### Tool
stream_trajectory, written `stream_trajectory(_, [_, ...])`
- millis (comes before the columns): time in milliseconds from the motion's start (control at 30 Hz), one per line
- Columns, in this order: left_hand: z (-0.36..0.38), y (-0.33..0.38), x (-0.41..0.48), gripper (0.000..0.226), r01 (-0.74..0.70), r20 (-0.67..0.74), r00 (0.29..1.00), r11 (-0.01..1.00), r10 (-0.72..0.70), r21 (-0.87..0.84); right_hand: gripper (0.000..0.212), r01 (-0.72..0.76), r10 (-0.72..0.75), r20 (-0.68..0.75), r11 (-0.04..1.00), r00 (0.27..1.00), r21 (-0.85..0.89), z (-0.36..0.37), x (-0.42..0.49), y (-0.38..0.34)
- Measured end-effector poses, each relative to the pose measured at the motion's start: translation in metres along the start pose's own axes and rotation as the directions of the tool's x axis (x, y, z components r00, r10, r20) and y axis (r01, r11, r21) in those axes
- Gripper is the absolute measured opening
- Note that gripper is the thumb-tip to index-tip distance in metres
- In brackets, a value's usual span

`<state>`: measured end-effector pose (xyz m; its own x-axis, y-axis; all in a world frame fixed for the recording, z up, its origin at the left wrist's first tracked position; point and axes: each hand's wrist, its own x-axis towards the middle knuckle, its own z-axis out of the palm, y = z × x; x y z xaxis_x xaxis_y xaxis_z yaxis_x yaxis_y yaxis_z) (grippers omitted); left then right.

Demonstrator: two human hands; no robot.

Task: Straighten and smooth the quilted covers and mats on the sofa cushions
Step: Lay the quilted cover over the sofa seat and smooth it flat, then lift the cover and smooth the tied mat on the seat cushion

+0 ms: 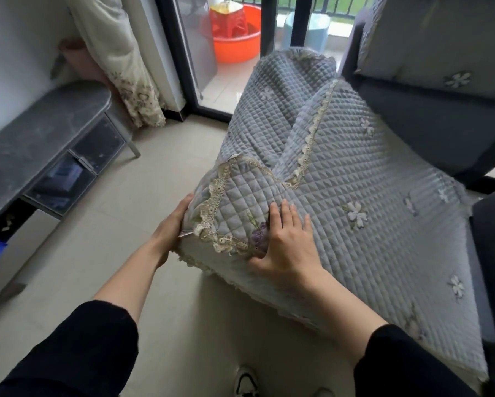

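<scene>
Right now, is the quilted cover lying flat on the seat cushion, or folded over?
Folded over: the quilted cover has its lace-trimmed corner doubled back near the right hand.

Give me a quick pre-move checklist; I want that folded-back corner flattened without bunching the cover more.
1. Right hand flat on the quilted cover: ok.
2. Left hand at the cushion's side edge: ok; grip cannot tell.
3. Folded corner lying flat: not ok, it is turned back.
4. Lace trim at the edge: not ok, it crosses the top.
5. Far end smooth: not ok, it humps up.
</scene>
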<state>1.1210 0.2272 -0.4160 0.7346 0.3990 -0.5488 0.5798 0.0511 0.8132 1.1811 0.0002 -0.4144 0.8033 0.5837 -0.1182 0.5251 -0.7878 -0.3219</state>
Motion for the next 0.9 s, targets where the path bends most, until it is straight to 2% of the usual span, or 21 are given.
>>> stream_trajectory(33, [0.001, -0.001, -0.006, 0.062, 0.0, -0.019, 1.0, 1.0, 0.0, 0.003, 0.115, 0.002, -0.002, 0.003, 1.0, 1.0, -0.006, -0.009, -0.006, 0.003])
stream_trajectory(133, [0.013, 0.008, -0.032, 0.051, -0.024, -0.014, 1.0, 0.999, 0.024, 0.025, 0.112, 0.024, -0.024, 0.002, 0.999, 1.0, -0.021, -0.035, -0.029, 0.018])
stream_trajectory(167, [0.02, 0.012, -0.04, 0.057, -0.029, -0.004, 1.0, 0.999, 0.029, 0.031, 0.111, 0.028, -0.028, 0.005, 0.999, 1.0, -0.029, -0.043, -0.037, 0.022])
stream_trajectory(267, [0.042, 0.03, -0.067, 0.097, -0.049, -0.01, 0.999, 0.999, 0.049, 0.015, 0.104, 0.003, -0.003, -0.028, 1.0, 1.0, -0.012, -0.075, -0.06, 0.037])
stream_trajectory(333, [0.065, 0.047, -0.089, 0.107, -0.081, -0.021, 0.996, 0.997, 0.081, -0.008, 0.104, -0.028, 0.028, -0.049, 1.0, 0.998, -0.003, -0.101, -0.077, 0.049])
stream_trajectory(467, [0.102, 0.087, -0.122, 0.103, -0.267, 0.041, 0.964, 0.959, 0.264, 0.094, 0.086, -0.036, 0.037, -0.137, 0.999, 0.99, 0.008, -0.149, -0.106, 0.081])
stream_trajectory(533, [0.113, 0.104, -0.131, 0.108, -0.287, 0.074, 0.957, 0.948, 0.279, 0.137, 0.082, -0.038, 0.041, -0.169, 0.999, 0.985, 0.022, -0.17, -0.117, 0.097])
stream_trajectory(600, [0.13, 0.121, -0.14, 0.102, -0.299, 0.101, 0.953, 0.939, 0.286, 0.169, 0.076, -0.05, 0.068, -0.218, 0.995, 0.974, 0.086, -0.188, -0.134, 0.113])
stream_trajectory(667, [0.147, 0.139, -0.151, 0.097, -0.309, 0.12, 0.95, 0.93, 0.29, 0.198, 0.062, -0.051, 0.12, -0.333, 0.977, 0.935, 0.208, -0.197, -0.148, 0.119])
stream_trajectory(733, [0.171, 0.157, -0.169, 0.094, -0.334, 0.144, 0.941, 0.914, 0.307, 0.23, 0.054, -0.013, 0.199, -0.482, 0.932, 0.854, 0.362, -0.202, -0.167, 0.121])
stream_trajectory(800, [0.19, 0.169, -0.182, 0.094, -0.339, 0.157, 0.937, 0.917, 0.311, 0.211, 0.065, 0.053, 0.255, -0.531, 0.866, 0.808, 0.498, -0.202, -0.181, 0.118])
stream_trajectory(900, [0.209, 0.181, -0.197, 0.098, -0.348, 0.159, 0.934, 0.917, 0.321, 0.193, 0.092, 0.117, 0.21, -0.502, 0.832, 0.839, 0.543, -0.203, -0.192, 0.121])
